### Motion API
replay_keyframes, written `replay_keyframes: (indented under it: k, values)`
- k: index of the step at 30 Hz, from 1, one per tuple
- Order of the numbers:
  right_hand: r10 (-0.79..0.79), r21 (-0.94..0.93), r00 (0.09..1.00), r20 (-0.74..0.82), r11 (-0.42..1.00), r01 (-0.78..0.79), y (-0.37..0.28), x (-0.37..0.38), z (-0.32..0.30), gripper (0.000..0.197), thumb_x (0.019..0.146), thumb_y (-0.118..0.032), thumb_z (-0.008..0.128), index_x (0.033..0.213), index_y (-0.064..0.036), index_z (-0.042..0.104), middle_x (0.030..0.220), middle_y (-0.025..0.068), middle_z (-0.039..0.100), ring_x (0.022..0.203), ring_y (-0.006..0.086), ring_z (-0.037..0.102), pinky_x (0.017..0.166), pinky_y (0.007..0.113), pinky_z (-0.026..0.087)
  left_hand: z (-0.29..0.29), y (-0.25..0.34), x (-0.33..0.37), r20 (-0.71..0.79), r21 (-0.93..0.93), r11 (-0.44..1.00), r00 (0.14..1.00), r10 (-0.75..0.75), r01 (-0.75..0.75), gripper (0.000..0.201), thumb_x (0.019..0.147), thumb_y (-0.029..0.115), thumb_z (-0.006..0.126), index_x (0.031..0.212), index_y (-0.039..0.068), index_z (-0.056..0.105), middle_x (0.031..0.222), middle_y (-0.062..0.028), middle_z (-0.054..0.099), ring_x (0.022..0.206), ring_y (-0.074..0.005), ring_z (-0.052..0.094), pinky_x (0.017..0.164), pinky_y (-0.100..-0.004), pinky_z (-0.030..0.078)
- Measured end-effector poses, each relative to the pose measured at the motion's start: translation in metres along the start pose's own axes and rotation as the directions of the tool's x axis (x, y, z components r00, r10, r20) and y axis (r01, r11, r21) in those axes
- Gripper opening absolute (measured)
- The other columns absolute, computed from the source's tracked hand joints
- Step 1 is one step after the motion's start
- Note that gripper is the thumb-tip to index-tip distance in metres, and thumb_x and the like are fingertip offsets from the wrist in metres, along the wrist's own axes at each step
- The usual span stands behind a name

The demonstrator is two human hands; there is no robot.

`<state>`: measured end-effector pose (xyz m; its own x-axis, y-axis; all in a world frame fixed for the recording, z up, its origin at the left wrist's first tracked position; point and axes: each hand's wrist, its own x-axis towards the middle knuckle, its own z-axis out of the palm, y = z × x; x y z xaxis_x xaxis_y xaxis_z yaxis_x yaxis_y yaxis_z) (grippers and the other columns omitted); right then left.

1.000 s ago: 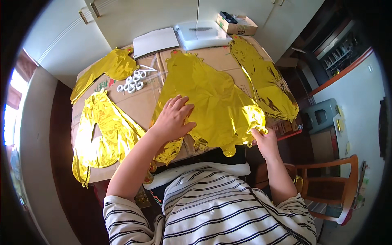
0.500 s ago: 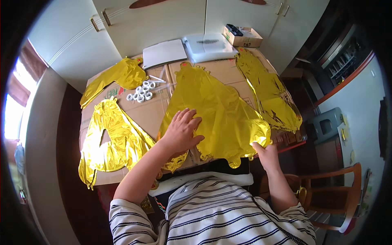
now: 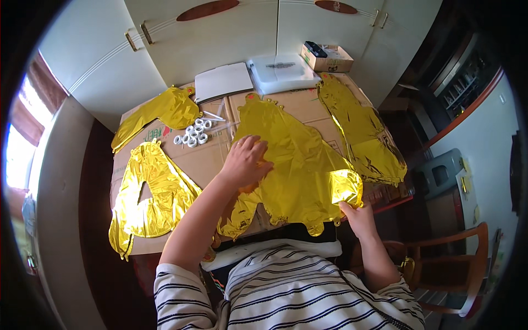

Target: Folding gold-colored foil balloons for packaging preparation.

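Observation:
A large flat gold foil balloon (image 3: 291, 159) is spread across the middle of the table, its lower edge hanging over the near side. My left hand (image 3: 245, 160) rests on its left part, fingers bent and somewhat apart, palm down on the foil. At the balloon's lower right corner my right hand (image 3: 357, 216) pinches the shiny edge between thumb and fingers. To the left lies another gold foil balloon (image 3: 157, 192) shaped like a letter A, glaring in the window light. A third gold balloon (image 3: 165, 113) is at the far left, and a fourth (image 3: 363, 132) lies along the right side.
Cardboard (image 3: 214, 157) covers the table. Several small white rolls (image 3: 192, 133) sit near white sticks (image 3: 212, 115). Along the back are white sheets (image 3: 224, 81), a clear plastic case (image 3: 283, 73) and a small box (image 3: 333, 59). A wooden chair (image 3: 448, 269) stands at right.
My left hand has slid a little farther up the foil, its fingers more bent. My right hand keeps its pinch on the corner. The view has tilted slightly upward.

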<state>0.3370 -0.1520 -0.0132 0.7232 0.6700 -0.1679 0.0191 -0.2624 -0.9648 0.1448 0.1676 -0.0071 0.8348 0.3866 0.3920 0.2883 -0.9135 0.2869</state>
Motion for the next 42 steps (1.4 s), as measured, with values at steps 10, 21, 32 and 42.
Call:
replay_keyframes:
  k: [10,21,32,42]
  values:
    - [0.035,-0.082,0.999,-0.026,0.996,-0.037,0.002,0.005,-0.005,0.017,0.09,-0.013,0.072,0.092,0.0044,0.071,0.078,0.0025,0.071,0.067,0.0081,0.064,0.061,0.028,0.05,-0.004,-0.009,0.01,0.077,-0.03,0.997,0.995,-0.07,0.073,0.056,0.079,0.035,0.08,0.124,0.006,0.065,0.133,-0.0161,0.057,0.128,-0.0364,0.052,0.11,-0.0473,0.041]
    - [-0.205,-0.258,0.977,0.063,0.942,0.215,-0.017,0.009,-0.01,0.018,0.089,-0.013,0.07,0.096,0.0043,0.069,0.078,0.0067,0.073,0.071,0.0111,0.065,0.066,0.032,0.051,-0.019,0.039,-0.004,0.11,-0.166,0.978,0.983,0.149,-0.13,0.051,0.076,0.033,0.079,0.119,0.008,0.067,0.129,-0.0154,0.057,0.126,-0.0359,0.05,0.112,-0.0469,0.038]
    - [-0.162,-0.326,0.987,-0.008,0.934,0.15,-0.008,0.002,-0.005,0.024,0.086,-0.015,0.074,0.095,0.0068,0.068,0.077,0.0105,0.072,0.069,0.0133,0.065,0.064,0.034,0.051,-0.014,0.048,-0.013,0.172,-0.171,0.978,0.974,0.15,-0.121,0.056,0.074,0.029,0.083,0.123,0.009,0.066,0.127,-0.0142,0.056,0.122,-0.0352,0.051,0.107,-0.0462,0.042]
    - [-0.117,-0.27,0.992,0.04,0.955,0.123,-0.019,-0.003,-0.002,0.022,0.088,-0.008,0.073,0.106,0.0033,0.069,0.091,0.0074,0.074,0.079,0.0102,0.066,0.072,0.029,0.052,-0.01,0.054,-0.016,0.144,-0.155,0.978,0.976,0.16,-0.138,0.059,0.071,0.039,0.083,0.119,0.009,0.065,0.124,-0.0117,0.056,0.121,-0.0348,0.051,0.104,-0.0474,0.042]
